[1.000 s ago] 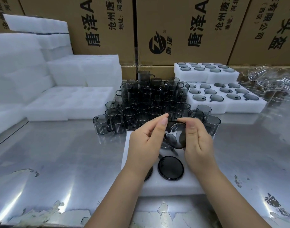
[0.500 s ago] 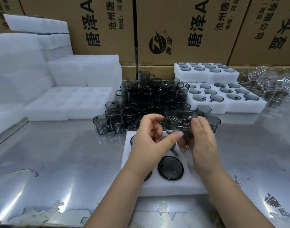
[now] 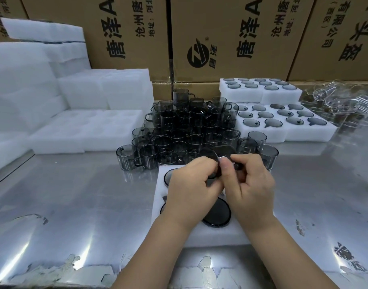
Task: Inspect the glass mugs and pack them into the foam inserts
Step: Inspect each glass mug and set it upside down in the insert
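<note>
Reflective steel table [image 3: 64, 205], scuffed at near edge. Heap of smoky grey glass mugs [image 3: 178, 130] behind soft white foam insert [image 3: 220, 236] with round pockets, some filled. Left hand [image 3: 191, 184] and right hand [image 3: 252, 184] both grip one mug [image 3: 224, 152], tilted above insert: inspection step, likely. Next: seat it gently in unfilled pocket.

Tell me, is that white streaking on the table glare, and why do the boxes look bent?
Head view: yes, light glares off the metal table in bright streaks near the front edge; the wide-angle lens bows the cardboard boxes outward; the held mug looks slightly blurred.
</note>
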